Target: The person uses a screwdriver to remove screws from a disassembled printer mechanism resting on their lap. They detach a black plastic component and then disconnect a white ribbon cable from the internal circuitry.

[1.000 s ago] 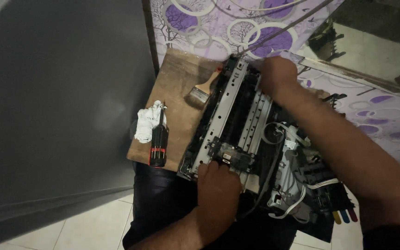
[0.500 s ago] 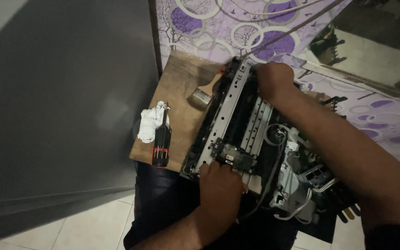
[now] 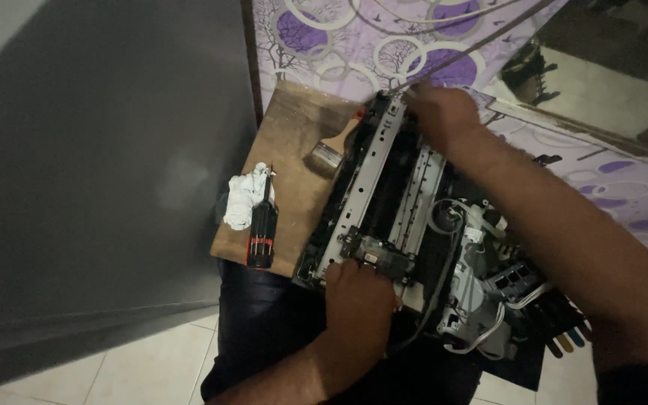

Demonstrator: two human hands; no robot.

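1. Gripping the near end of the dismantled printer chassis (image 3: 406, 217) with the left hand (image 3: 358, 296), fingers curled over the small carriage block (image 3: 380, 259); unit resting on the wooden board (image 3: 294, 150) across the lap.
2. Clasping the far end of the chassis with the right hand (image 3: 444, 112), fingers closed over the top corner.
3. Compared with half a second ago, sitting steeper on the board, far end swung toward the patterned purple cloth (image 3: 354, 37); both hands holding the same ends, suggesting a turn under way.
4. Lying left of the left hand: black screwdriver (image 3: 262, 229) against a white rag (image 3: 243, 196); paintbrush (image 3: 331, 150) touching the chassis edge.
5. Leaving bare board only left of the chassis; tubing and cables (image 3: 481, 330) crowding the right, overhanging the lap.
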